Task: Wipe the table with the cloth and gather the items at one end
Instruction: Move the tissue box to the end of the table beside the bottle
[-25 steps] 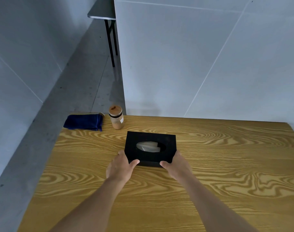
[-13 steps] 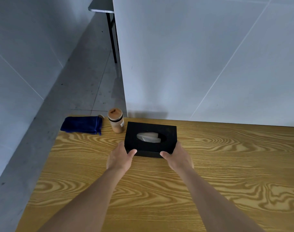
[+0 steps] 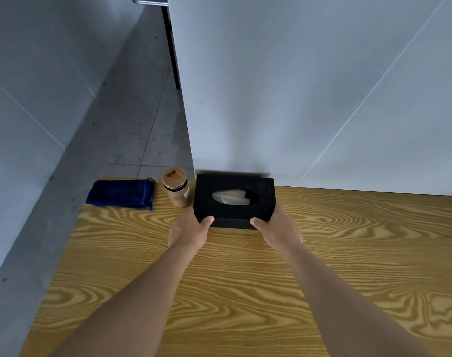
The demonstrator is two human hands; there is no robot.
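Observation:
A black tissue box (image 3: 235, 212) with a white tissue in its oval slot sits at the far edge of the wooden table (image 3: 245, 279), against the white wall. My left hand (image 3: 189, 230) grips its near left corner and my right hand (image 3: 279, 230) grips its near right corner. Just left of the box stands a small jar (image 3: 176, 188) of brown powder. A folded dark blue cloth (image 3: 120, 194) lies at the far left corner of the table, left of the jar.
A white wall panel (image 3: 310, 86) rises right behind the table's far edge. The table's left edge drops to a grey concrete floor (image 3: 111, 140). A dark table leg (image 3: 172, 47) stands further back on the floor.
Both hands have pushed the tissue box away from me, from mid-table to the far edge beside the jar and against the wall.

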